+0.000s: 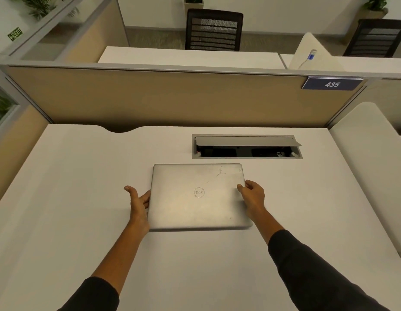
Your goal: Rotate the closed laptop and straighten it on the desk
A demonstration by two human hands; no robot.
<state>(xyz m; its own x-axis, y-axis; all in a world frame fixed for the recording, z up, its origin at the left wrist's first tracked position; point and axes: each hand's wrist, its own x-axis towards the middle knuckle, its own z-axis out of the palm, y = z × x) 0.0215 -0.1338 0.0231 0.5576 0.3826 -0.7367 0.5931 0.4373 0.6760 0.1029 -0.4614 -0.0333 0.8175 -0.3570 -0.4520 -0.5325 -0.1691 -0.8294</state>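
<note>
Left hand point(139, 202) open-fingered against closed laptop point(199, 198), right hand point(252, 194) in a pinch on its edge; open cable box point(240, 158) behind.

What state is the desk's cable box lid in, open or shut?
Open: the lid is raised, and the cable box shows its dark inside beneath it.

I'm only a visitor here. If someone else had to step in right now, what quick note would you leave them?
Left hand: fingers straight against the laptop's left edge, thumb lifted clear.
Right hand: grip on the right edge, thumb on the lid.
Laptop: closed, flat on the white desk, just in front of the open cable box, edges about parallel to it.
Done: it looks close to straight.
Left: probably a small final nudge, then let go.
</note>
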